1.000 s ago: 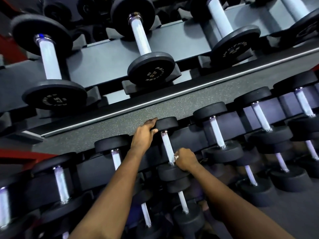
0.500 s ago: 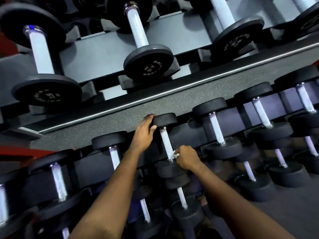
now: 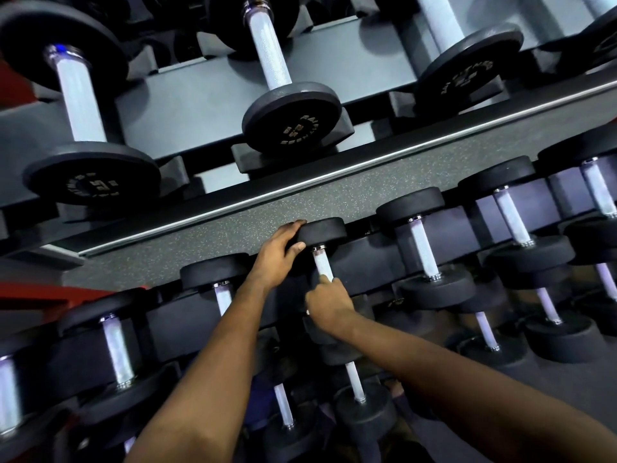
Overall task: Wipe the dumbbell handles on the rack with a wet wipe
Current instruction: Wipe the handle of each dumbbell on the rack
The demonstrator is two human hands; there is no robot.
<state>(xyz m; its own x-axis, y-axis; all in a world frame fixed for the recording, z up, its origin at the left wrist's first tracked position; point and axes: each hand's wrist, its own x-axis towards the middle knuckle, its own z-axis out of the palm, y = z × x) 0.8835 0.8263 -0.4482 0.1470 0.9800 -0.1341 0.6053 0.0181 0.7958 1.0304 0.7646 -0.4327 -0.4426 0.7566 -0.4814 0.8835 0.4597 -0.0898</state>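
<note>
the left hand (image 3: 277,255) grips the far head of a small black dumbbell (image 3: 323,230) on the rack's (image 3: 334,180) middle tier, fingers and thumb curled round its rim. the right hand (image 3: 329,304) is fisted round the lower handle (image 3: 321,264). a white sliver (image 3: 307,311) shows at the fist's edge, too small to identify.

Speckled dark-grey flooring (image 3: 233,233) is showing as a slanted band across the middle of the view, and is appearing again, blurred, at lower right. Red strip (image 3: 38,300) is lying along the left edge. Red patch (image 3: 13,91) is sitting above it; what either one is cannot be told.
</note>
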